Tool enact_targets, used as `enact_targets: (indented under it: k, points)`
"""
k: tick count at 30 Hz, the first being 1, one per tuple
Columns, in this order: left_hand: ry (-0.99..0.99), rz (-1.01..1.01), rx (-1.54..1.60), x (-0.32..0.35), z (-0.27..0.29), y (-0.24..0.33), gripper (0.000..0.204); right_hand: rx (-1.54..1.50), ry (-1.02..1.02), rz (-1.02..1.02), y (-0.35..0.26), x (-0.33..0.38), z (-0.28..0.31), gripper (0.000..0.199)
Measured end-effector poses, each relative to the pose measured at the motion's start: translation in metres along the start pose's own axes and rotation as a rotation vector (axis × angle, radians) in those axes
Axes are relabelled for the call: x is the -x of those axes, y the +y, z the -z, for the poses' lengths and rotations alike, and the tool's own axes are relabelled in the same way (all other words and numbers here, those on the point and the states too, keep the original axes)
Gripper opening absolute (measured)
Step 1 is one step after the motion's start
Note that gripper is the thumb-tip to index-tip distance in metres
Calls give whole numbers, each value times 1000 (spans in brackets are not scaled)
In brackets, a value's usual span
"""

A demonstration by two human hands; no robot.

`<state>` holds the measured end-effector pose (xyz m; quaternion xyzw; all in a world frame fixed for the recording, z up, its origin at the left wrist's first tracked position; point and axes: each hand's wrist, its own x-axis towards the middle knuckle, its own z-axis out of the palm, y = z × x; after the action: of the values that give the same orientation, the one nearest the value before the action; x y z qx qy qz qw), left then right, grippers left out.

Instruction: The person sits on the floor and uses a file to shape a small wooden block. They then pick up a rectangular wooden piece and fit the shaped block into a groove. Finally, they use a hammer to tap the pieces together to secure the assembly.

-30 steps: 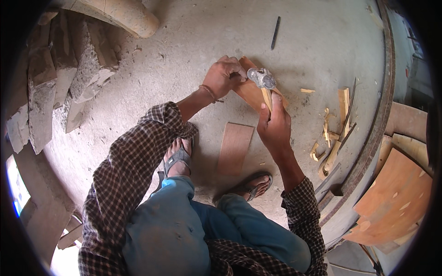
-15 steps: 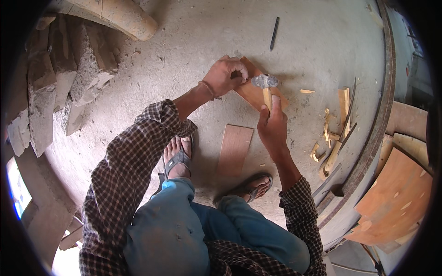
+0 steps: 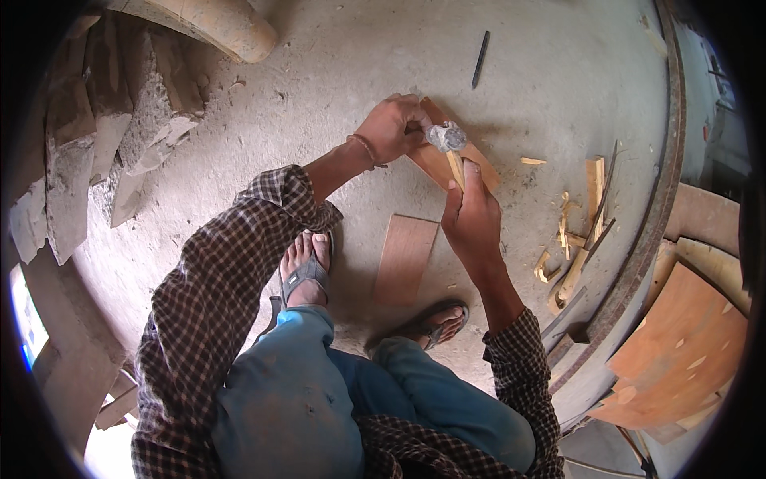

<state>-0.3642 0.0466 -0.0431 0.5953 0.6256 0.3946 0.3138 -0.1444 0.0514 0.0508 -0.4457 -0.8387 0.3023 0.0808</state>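
My right hand (image 3: 474, 214) is wrapped round the wooden handle of a hammer (image 3: 448, 140). Its metal head hangs over a reddish-brown plywood piece (image 3: 431, 165) on the floor, close beside the fingers of my left hand (image 3: 392, 130). Those left fingers are pinched together at the plywood's left side; whatever is between them is hidden. A second, lighter rectangular plywood piece (image 3: 406, 259) lies flat nearer to me, between my sandalled feet.
A dark pencil-like stick (image 3: 480, 60) lies beyond the plywood. Wood scraps and strips (image 3: 568, 239) are scattered to the right, before a raised metal edge (image 3: 669, 152). Plywood sheets (image 3: 678, 351) are stacked past it. Rough blocks (image 3: 152, 104) and a cylinder (image 3: 215, 28) stand far left.
The hammer head has shifted left toward my left fingers and tilted. My left hand stays pinched at the plywood, and my right hand keeps its grip.
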Motion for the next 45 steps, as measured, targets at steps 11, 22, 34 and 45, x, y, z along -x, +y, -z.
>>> enact_targets:
  k: [11,22,34,45]
  points:
    - [-23,44,25,1,2,5,11,39,-7,19,5,-3,1,39]
    - [-26,36,19,1,0,2,9,-114,2,-87,7,-1,0,38]
    - [78,-55,-35,5,-10,2,15,-114,94,28,4,3,-3,38]
    - [99,-76,-29,7,-13,3,12,-72,111,36,0,-2,4,35]
